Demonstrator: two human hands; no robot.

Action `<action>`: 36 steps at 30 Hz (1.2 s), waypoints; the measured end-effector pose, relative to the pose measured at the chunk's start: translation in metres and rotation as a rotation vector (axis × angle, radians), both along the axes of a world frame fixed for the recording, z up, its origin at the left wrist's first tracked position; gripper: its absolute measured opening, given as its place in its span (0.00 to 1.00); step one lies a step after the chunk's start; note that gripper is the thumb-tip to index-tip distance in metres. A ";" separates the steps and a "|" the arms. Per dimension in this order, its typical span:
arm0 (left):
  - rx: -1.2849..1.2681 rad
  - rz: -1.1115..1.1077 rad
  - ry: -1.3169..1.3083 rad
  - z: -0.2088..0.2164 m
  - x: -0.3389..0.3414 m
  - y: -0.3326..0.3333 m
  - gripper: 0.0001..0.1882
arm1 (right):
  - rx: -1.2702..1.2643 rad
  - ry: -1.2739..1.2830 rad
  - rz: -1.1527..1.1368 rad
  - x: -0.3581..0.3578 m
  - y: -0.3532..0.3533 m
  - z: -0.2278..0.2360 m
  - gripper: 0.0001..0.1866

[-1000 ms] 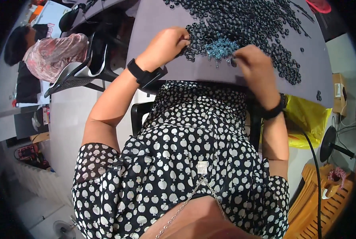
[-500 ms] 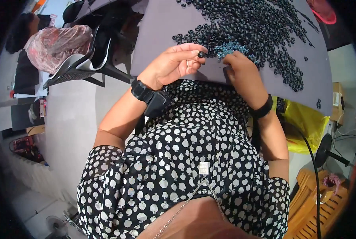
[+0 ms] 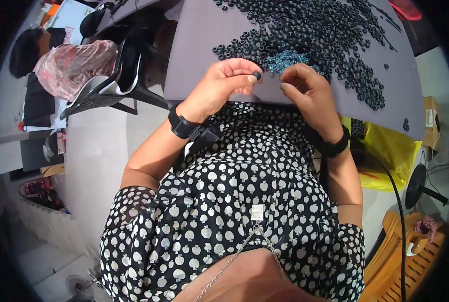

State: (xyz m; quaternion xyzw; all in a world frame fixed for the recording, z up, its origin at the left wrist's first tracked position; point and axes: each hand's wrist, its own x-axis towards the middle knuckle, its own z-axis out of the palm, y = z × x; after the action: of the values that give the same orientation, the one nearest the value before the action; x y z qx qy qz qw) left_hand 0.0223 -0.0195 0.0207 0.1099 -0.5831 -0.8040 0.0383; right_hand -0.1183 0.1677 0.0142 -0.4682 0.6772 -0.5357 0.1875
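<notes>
Between thumb and forefinger, my left hand pinches a small round black part, just over the near edge of the table. Facing it, my right hand has its fingers curled in and the thumb close to the forefinger. Anything held in those fingertips is too small to make out. Just beyond the hands lies a small heap of tiny blue pieces. Around and behind it spread a great many ring-shaped black parts, each with a hole in the middle.
These parts lie on a grey tabletop. Left of it stands a black-and-white chair with a plastic-wrapped bundle. A yellow bag hangs below the right edge, near a black cable. A wooden slatted seat is at lower right.
My right hand has drawn back from the blue heap and turned, so its thumb and forefinger now point left. My left hand still pinches the black part, slightly lower.
</notes>
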 end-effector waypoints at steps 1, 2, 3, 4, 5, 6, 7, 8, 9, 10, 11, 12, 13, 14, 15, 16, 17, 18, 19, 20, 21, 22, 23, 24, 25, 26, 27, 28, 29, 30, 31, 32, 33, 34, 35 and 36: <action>-0.001 -0.003 -0.001 -0.001 0.000 -0.001 0.11 | -0.001 -0.001 -0.003 0.001 0.000 0.001 0.05; 0.105 -0.016 -0.017 -0.001 0.000 -0.002 0.11 | -0.004 -0.049 -0.020 0.005 0.000 0.003 0.05; 0.211 -0.028 -0.034 -0.002 0.000 -0.002 0.12 | -0.006 -0.097 -0.037 0.007 -0.001 0.005 0.05; 0.211 -0.028 -0.034 0.000 0.001 -0.002 0.12 | -0.006 -0.097 -0.037 0.008 -0.001 0.006 0.05; 0.260 -0.031 -0.055 0.003 0.001 -0.001 0.11 | -0.024 -0.165 -0.025 0.008 -0.001 0.006 0.06; 0.310 -0.034 -0.075 0.004 0.001 -0.001 0.11 | -0.042 -0.233 -0.013 0.009 -0.001 0.007 0.06; 0.310 -0.034 -0.075 0.003 0.002 -0.002 0.11 | -0.041 -0.233 -0.013 0.009 -0.001 0.006 0.06; 0.353 -0.039 -0.085 0.002 0.002 -0.003 0.11 | -0.051 -0.244 -0.009 0.008 -0.001 0.006 0.05; 0.395 -0.045 -0.096 0.001 0.002 -0.004 0.11 | -0.061 -0.254 -0.006 0.008 -0.001 0.007 0.05; 0.395 -0.044 -0.095 0.000 0.002 -0.004 0.11 | -0.061 -0.253 -0.005 0.008 -0.001 0.008 0.05; 0.464 -0.041 -0.075 -0.002 0.002 -0.004 0.10 | -0.058 -0.241 -0.006 0.009 -0.002 0.008 0.05; 0.533 -0.039 -0.056 -0.003 0.001 -0.004 0.09 | -0.056 -0.229 -0.007 0.009 -0.002 0.009 0.04; 0.532 -0.038 -0.055 -0.003 0.001 -0.004 0.09 | -0.056 -0.228 -0.005 0.011 -0.003 0.009 0.04; 0.505 -0.047 -0.068 -0.003 0.000 -0.004 0.11 | -0.080 -0.253 -0.007 0.014 -0.004 0.011 0.04; 0.477 -0.057 -0.082 -0.003 -0.001 -0.004 0.12 | -0.104 -0.278 -0.009 0.017 -0.005 0.012 0.03; 0.477 -0.059 -0.083 -0.002 -0.002 -0.003 0.12 | -0.104 -0.278 -0.012 0.019 -0.006 0.013 0.03; 0.479 -0.033 -0.103 0.000 -0.001 0.000 0.12 | -0.109 -0.249 -0.029 0.021 -0.008 0.014 0.03; 0.481 -0.006 -0.123 0.000 -0.002 0.001 0.11 | -0.114 -0.220 -0.047 0.022 -0.009 0.015 0.03; 0.481 -0.006 -0.124 -0.003 -0.002 0.002 0.11 | -0.114 -0.220 -0.047 0.023 -0.010 0.017 0.03; 0.486 -0.023 -0.105 -0.008 -0.002 0.002 0.11 | -0.121 -0.110 -0.054 0.023 -0.011 0.018 0.03; 0.491 -0.039 -0.087 -0.011 -0.002 0.003 0.10 | -0.127 0.001 -0.060 0.023 -0.012 0.019 0.03; 0.492 -0.038 -0.086 -0.011 -0.001 0.005 0.10 | -0.126 0.001 -0.059 0.023 -0.012 0.018 0.03; 0.480 -0.041 -0.097 -0.010 0.000 0.009 0.10 | -0.116 0.048 -0.041 0.022 -0.012 0.016 0.04; 0.469 -0.044 -0.107 -0.010 0.001 0.012 0.09 | -0.107 0.095 -0.022 0.021 -0.012 0.015 0.05; 0.469 -0.043 -0.106 -0.012 0.001 0.013 0.09 | -0.106 0.095 -0.021 0.022 -0.011 0.013 0.05; 0.455 -0.041 -0.138 -0.016 0.003 0.013 0.09 | -0.089 0.082 -0.006 0.023 -0.009 0.012 0.05; 0.441 -0.040 -0.170 -0.018 0.004 0.014 0.09 | -0.071 0.070 0.009 0.023 -0.008 0.011 0.05; 0.423 -0.038 -0.204 -0.017 0.005 0.017 0.09 | -0.070 0.071 0.010 0.023 -0.006 0.010 0.05; 0.424 -0.037 -0.203 -0.017 0.007 0.019 0.09 | -0.034 0.040 0.039 0.022 -0.004 0.008 0.05; 0.405 -0.059 -0.207 -0.017 0.008 0.021 0.09 | 0.001 0.010 0.069 0.021 -0.003 0.006 0.05; 0.387 -0.081 -0.210 -0.018 0.009 0.022 0.09 | 0.002 0.011 0.070 0.021 -0.002 0.003 0.05; 0.388 -0.080 -0.209 -0.018 0.010 0.023 0.09 | 0.024 -0.217 0.131 0.021 -0.001 -0.001 0.06; 0.376 -0.117 -0.212 -0.018 0.010 0.024 0.10 | 0.047 -0.445 0.192 0.021 -0.001 -0.003 0.06; 0.364 -0.153 -0.214 -0.018 0.010 0.024 0.11 | 0.048 -0.443 0.192 0.020 0.001 0.000 0.06; 0.353 -0.190 -0.216 -0.018 0.010 0.024 0.13 | 0.103 -0.327 0.252 0.019 0.004 0.004 0.07; 0.313 -0.242 -0.247 -0.017 0.010 0.024 0.15 | 0.158 -0.209 0.310 0.018 0.005 0.007 0.07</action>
State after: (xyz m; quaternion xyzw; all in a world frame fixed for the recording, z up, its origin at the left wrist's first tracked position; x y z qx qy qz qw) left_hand 0.0326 0.0040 0.0036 0.1413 -0.4603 -0.8639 -0.1478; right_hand -0.1000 0.1728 0.0209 -0.4925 0.6136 -0.4915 0.3733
